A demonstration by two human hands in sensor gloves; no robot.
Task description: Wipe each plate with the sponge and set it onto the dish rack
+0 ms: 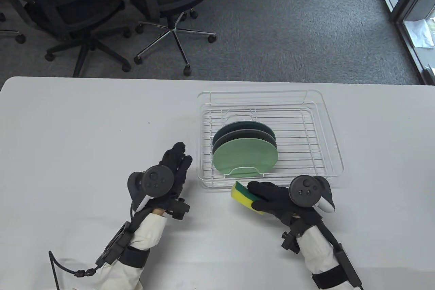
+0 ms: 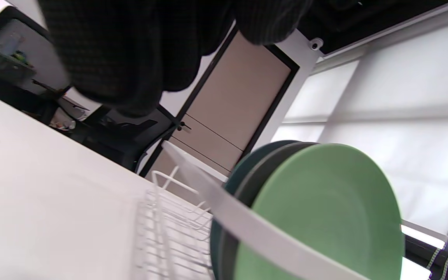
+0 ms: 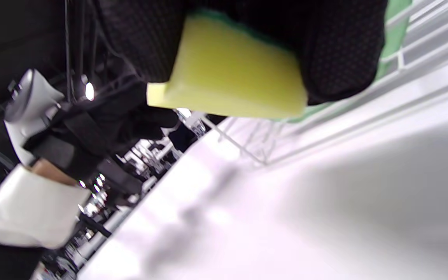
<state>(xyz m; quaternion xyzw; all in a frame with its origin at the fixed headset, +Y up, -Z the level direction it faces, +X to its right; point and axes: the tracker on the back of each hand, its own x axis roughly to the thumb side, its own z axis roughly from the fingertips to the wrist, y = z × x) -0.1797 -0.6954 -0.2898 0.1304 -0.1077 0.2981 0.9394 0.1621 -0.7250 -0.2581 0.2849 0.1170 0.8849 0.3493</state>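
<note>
Three round plates are standing on edge in the white wire dish rack (image 1: 326,126), leaning one behind another near its front rail: a pale green plastic plate (image 1: 244,157) in front, a grey-green plate (image 1: 244,136) behind it, and a dark teal plate (image 1: 243,126) at the back. Upright in the slots like this, they are likely draining and saving room.

The right hand (image 1: 275,200) is hovering just in front of the rack's front rail, its fingers and thumb curling round a yellow sponge with a green scrubbing layer (image 1: 243,198). The right wrist view is showing the yellow foam squeezed between gloved fingers, clear of the white table (image 1: 85,126); that firm grasp probably keeps the sponge ready for wiping.

The left hand (image 1: 170,174) is floating to the left of the rack, near its front corner, fingers stretched out and relaxed, holding nothing.

No plate is lying on the table outside the rack in any view, so the job is looking close to finished, with the sponge perhaps only needing to be set down.
</note>
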